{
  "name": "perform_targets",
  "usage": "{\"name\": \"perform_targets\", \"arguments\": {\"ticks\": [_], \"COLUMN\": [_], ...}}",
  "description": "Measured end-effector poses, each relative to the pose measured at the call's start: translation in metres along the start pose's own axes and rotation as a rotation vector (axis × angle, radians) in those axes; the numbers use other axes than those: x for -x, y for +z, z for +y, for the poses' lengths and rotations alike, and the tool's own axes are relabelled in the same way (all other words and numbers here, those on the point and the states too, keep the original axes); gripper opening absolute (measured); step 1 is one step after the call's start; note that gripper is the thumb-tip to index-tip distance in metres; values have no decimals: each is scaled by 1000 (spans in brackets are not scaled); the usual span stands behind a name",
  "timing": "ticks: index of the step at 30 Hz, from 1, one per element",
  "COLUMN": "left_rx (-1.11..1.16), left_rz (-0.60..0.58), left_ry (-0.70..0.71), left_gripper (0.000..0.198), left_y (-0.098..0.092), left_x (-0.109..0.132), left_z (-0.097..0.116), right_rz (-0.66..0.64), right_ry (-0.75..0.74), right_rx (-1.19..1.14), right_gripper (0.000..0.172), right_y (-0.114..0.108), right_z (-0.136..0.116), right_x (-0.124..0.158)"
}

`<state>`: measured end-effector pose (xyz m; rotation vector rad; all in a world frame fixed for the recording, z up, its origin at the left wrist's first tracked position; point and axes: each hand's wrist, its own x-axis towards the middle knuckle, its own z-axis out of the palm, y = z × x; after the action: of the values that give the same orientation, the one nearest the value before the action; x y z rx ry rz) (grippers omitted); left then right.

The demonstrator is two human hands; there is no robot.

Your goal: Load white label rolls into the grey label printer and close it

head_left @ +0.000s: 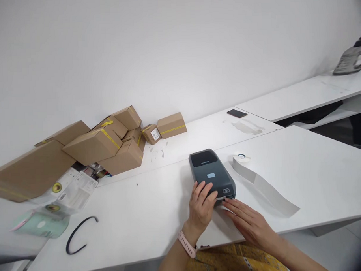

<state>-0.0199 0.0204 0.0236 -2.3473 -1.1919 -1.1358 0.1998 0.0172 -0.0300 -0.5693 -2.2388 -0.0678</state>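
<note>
A dark grey-green label printer [214, 172] lies on the white table, with a dark glossy panel at its far end and a pale blue button on top. My left hand [200, 208], with a pink watch band at the wrist, grips the printer's near left corner, its fingers bent over the top. My right hand [248, 224] has its fingertips together against the near end, beside a thin white strip at the slot; its thumb and anything pinched there are hidden. Right of the printer lies a small roll of white label paper [266, 184], its long tail curling towards me.
Brown cardboard boxes [92, 146] are piled along the wall at left. Clear packaging [72, 190], a mint-green pouch [43, 224] and a black curved band [70, 238] lie nearer. A phone [237, 113] lies at the back; a large bottle [351, 58] stands far right.
</note>
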Motion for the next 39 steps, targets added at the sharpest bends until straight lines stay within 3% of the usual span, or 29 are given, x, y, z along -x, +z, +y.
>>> {"name": "perform_targets", "arguments": {"ticks": [3, 5, 7, 10, 13, 17, 22, 27, 32, 35, 39], "left_rx": [46, 72, 88, 90, 73, 94, 248, 556, 633, 518, 469], "left_rz": [-50, -53, -42, -13, 12, 33, 91, 157, 285, 138, -52], "left_ry": [-21, -39, -59, -88, -77, -134, -470, -644, -863, -881, -843], "left_gripper": [60, 69, 72, 73, 71, 64, 60, 54, 45, 34, 48], "left_y": [0, 1, 4, 8, 9, 6, 1, -4, -4, 3, 11], "left_x": [7, 13, 17, 18, 17, 15, -5, -46, -59, -58, -64], "left_z": [3, 6, 9, 11, 12, 9, -5, -22, -33, -35, -35], "right_rz": [170, 337, 419, 374, 315, 248, 201, 263, 338, 424, 499], "right_ry": [155, 388, 689, 1005, 1106, 1121, 1003, 717, 654, 637, 733], "right_rx": [-66, -99, -183, -454, -674, -712, -621, -476, -519, -661, -744], "right_gripper": [58, 50, 44, 51, 58, 63, 61, 52, 53, 55, 54], "right_y": [-10, -13, -12, -3, 4, 1, -16, -29, -32, -29, -23], "right_z": [-8, -9, -3, 11, 20, 17, 24, 60, 88, 94, 87], "right_x": [-2, -11, -27, -56, -77, -87, -102, -150, -199, -205, -181]}}
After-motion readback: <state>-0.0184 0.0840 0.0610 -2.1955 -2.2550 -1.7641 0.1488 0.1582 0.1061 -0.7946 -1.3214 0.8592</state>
